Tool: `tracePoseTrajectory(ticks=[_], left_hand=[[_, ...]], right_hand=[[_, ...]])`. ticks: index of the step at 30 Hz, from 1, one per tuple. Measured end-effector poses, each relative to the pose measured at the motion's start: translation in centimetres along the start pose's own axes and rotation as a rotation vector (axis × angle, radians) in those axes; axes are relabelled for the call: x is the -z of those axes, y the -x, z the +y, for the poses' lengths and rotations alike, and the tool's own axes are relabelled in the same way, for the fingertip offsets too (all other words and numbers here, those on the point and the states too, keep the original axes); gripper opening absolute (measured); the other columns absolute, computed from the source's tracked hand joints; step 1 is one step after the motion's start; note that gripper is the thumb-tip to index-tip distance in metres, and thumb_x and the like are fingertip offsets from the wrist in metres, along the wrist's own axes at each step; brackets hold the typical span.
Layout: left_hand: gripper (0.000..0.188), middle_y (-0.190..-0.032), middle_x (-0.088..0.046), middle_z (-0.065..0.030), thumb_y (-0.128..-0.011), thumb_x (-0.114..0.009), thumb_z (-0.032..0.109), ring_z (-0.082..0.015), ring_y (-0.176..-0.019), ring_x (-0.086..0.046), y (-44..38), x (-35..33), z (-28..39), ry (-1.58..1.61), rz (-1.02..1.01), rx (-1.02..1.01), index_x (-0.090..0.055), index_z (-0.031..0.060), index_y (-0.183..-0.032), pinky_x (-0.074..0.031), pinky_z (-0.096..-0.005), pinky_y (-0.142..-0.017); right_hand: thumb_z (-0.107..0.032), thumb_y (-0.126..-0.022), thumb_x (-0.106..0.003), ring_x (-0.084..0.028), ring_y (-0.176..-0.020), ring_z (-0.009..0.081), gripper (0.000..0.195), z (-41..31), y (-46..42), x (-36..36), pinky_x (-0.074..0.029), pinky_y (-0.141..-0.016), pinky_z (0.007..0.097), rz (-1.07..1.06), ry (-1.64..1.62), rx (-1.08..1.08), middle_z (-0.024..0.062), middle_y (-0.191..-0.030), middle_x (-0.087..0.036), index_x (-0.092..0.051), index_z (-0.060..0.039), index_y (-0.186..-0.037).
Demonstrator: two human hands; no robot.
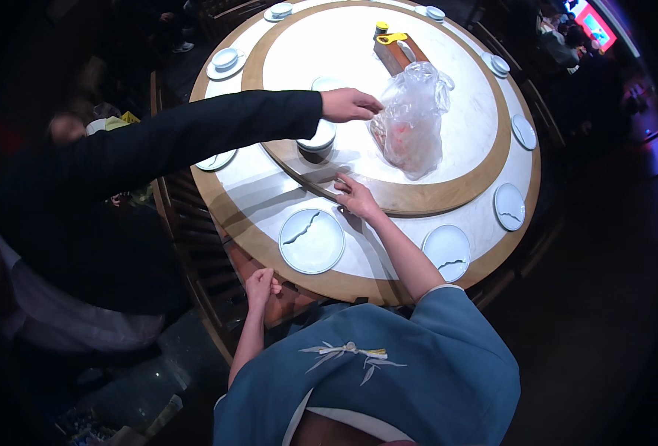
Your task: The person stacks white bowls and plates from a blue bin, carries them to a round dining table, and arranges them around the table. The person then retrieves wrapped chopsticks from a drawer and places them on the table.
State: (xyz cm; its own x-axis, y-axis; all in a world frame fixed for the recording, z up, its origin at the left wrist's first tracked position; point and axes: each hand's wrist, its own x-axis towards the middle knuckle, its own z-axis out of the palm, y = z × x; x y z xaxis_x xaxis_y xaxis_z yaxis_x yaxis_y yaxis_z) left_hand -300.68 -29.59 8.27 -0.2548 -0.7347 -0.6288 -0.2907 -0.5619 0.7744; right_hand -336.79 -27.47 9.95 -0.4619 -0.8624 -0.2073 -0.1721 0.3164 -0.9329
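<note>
My right hand [355, 196] reaches over the near rim of the round wooden-edged turntable [440, 198], fingers apart and nothing in them. Beyond it stands a stack of white bowls [316, 136], partly hidden by another person's sleeve. A knotted clear plastic bag [409, 131] with pale and reddish contents rests on the turntable, up and right of my fingers. Down by the table's edge, my left hand [262, 287] is loosely curled, with nothing visible in it. Between my hands lies a white plate [311, 241] with a dark jagged line across it.
Another person's black-sleeved arm [223, 125] crosses from the left, its hand [351, 106] beside the bag. A wooden box [398, 53] with a yellow bottle opener [391, 38] sits behind. More plates [447, 252] line the table rim. A slatted wooden chair [189, 223] stands at left.
</note>
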Motion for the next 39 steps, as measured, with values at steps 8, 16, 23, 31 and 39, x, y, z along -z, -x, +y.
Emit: tracePoseTrajectory(ticks=[8,16,23,31,39], left_hand=[[0.027,-0.066,-0.06,-0.0063,-0.094,-0.057,0.026,-0.0142,-0.051,-0.06,2.2,-1.6,-1.5,0.03,0.019,0.053,-0.061,0.0001,-0.087,-0.052,-0.0243,-0.048],[0.028,-0.068,-0.059,-0.0049,-0.097,-0.053,0.028,-0.0134,-0.053,-0.06,2.8,-2.2,0.3,0.053,0.021,0.053,-0.061,0.0006,-0.095,-0.051,-0.024,-0.049],[0.032,-0.073,-0.059,-0.0048,-0.096,-0.054,0.025,-0.0115,-0.053,-0.059,1.1,-2.6,-1.5,0.12,0.042,0.038,-0.053,0.001,-0.117,-0.05,-0.0215,-0.048],[0.045,-0.079,-0.06,-0.0048,-0.093,-0.057,0.022,-0.0093,-0.057,-0.055,0.0,-4.6,-0.4,0.067,0.022,-0.069,-0.044,0.0031,-0.132,-0.048,-0.0218,-0.048],[0.047,-0.065,-0.055,-0.0064,-0.1,-0.044,0.029,-0.014,-0.04,-0.052,-3.2,-4.9,-0.7,-0.033,-0.164,-0.133,-0.034,0.0047,-0.139,-0.045,-0.0244,-0.037]], right_hand=[[-0.032,-0.095,-0.056,-0.057,-0.052,0.0147,0.073,-5.0,-7.2,0.3,-0.048,-0.043,0.0243,0.098,-0.497,-0.432,0.0146,-0.1,-0.06,-0.011,-0.0178,-0.15],[-0.029,-0.091,-0.052,-0.064,-0.053,0.0225,0.029,-5.6,-15.4,-1.3,-0.054,-0.042,0.0296,0.12,-0.242,-0.444,0.0145,-0.087,-0.065,-0.059,-0.0016,-0.096],[-0.02,-0.093,-0.048,-0.06,-0.05,0.013,0.021,-6.1,-5.7,-1.6,-0.05,-0.044,0.0245,-0.407,-0.094,-0.449,0.0066,-0.066,-0.061,-0.06,-0.0021,-0.094],[-0.011,-0.083,-0.045,-0.065,-0.049,0.0206,0.068,3.1,7.0,-7.6,-0.056,-0.042,0.0334,-0.395,-0.172,-0.48,0.0191,-0.079,-0.067,-0.019,0.003,-0.144],[-0.015,-0.085,-0.041,-0.067,-0.068,0.0328,0.066,-1.9,7.6,-7.2,-0.053,-0.06,0.0438,-0.306,0.597,-0.193,0.0218,-0.085,-0.067,-0.021,-0.0075,-0.147]])
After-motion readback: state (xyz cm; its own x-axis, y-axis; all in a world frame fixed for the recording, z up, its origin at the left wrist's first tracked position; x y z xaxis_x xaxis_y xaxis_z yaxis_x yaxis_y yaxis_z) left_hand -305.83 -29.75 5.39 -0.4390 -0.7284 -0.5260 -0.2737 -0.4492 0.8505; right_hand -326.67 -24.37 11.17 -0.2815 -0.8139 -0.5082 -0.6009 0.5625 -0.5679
